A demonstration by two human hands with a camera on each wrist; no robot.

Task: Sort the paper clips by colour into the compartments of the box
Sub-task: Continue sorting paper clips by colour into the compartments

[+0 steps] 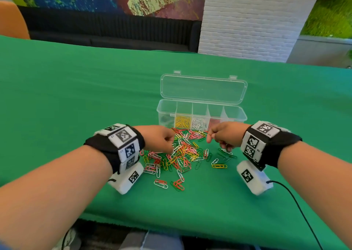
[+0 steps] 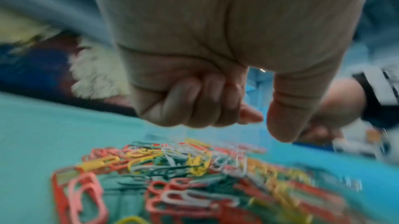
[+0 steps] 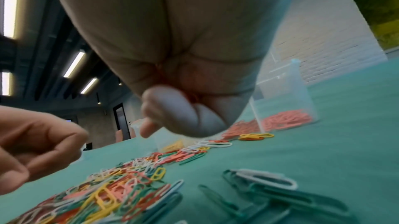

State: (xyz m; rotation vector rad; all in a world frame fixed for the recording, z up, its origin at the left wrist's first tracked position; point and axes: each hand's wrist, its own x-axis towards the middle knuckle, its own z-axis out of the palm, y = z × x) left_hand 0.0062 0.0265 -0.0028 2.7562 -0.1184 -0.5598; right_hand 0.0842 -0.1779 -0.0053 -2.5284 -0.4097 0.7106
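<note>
Left hand hovers over the left part of the clip pile, fingers curled into the palm, thumb pointing down. The left wrist view shows a small gap between index fingertip and thumb; whether anything is pinched there, cannot tell, as the picture is blurred.

Pile sits on the green worktop, between the two hands and just in front of the box. Mixed colours: red, pink, yellow, white, green. Loose strays lie on the near side: a red and white pair, a red and green pair, and to the right a yellow clip.

Clear box stands behind the pile, lid open and tilted back. Five compartments in a row. Leftmost holds something dark, hard to make out. Second holds yellow clips, third white clips. Fourth shows a reddish tint at its bottom; the right wrist view shows pink-orange clips in an end section of the box.

Right hand hovers at the right edge of the pile, near the front of the box. Fingers curled tight; the right wrist view shows a trace of red between the curled fingers and palm, probably clips, not certain. A few green clips with one white lie just beneath it.
</note>
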